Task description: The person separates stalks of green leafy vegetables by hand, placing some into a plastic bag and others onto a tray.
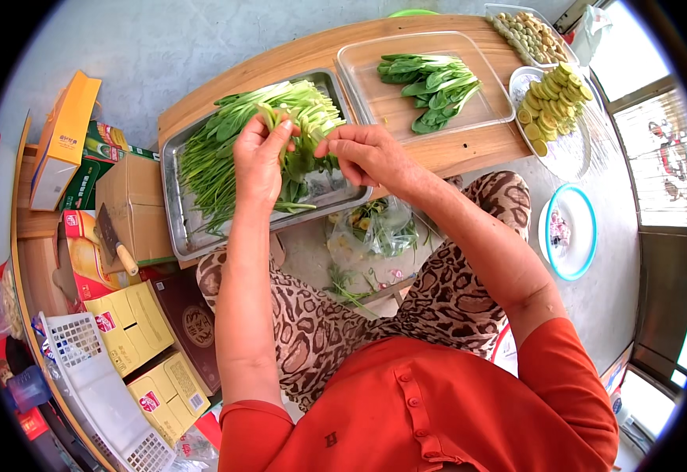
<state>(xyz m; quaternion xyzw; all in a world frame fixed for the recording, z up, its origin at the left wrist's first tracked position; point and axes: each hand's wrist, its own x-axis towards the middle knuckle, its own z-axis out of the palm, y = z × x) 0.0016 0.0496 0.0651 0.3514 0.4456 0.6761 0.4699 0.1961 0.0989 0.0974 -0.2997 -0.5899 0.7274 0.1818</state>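
Note:
Over a metal tray [177,227], my left hand [259,162] holds a leafy green [270,115] by its pale stem end. The fingertips of my right hand [373,154] pinch the same plant from the other side, and its dark leaves hang between both hands. In the tray lies a heap of leafy greens [243,109] with pale stalks, beside thin green stalks [205,168] that look like chives or scallions. A clear plastic tray [373,106] to the right holds a small pile of leafy greens [438,88].
Both trays rest on a wooden table [455,154]. Sliced green vegetable rounds [550,106] sit on a plate at the right. Below hangs a clear plastic bag [388,233] with scraps. A knife [116,242] leans by cardboard boxes [134,200]. A blue-rimmed basin [591,236] stands right.

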